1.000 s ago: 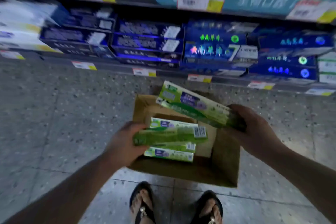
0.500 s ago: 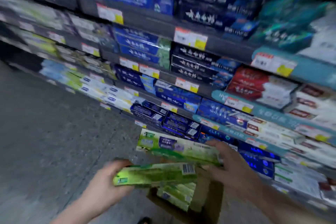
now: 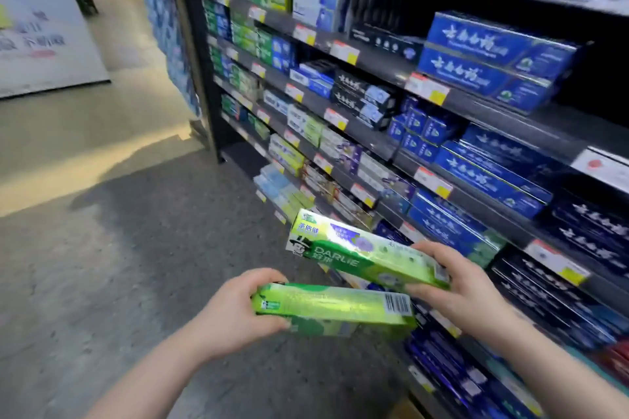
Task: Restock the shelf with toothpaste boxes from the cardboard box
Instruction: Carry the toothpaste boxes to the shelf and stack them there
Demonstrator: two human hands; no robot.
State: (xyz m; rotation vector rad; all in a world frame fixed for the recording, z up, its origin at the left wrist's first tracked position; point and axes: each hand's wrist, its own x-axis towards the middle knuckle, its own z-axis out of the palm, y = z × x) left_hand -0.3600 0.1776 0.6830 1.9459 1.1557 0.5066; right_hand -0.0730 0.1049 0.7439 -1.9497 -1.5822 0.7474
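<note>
While the left hand (image 3: 235, 309) grips the lower box (image 3: 333, 308) by its end, the right hand (image 3: 459, 292) pinches the upper box (image 3: 364, 258) at its end, both short of the shelf (image 3: 377, 59). Likely light, stiff, glossy card: hold across the long sides.

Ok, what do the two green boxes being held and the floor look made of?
Upper green box: likely glossy printed cardboard; crisp folded edges, bright glare. Lower green box: same, shiny face with printed barcode. Floor: matte, speckled grey, perhaps concrete or terrazzo.
</note>
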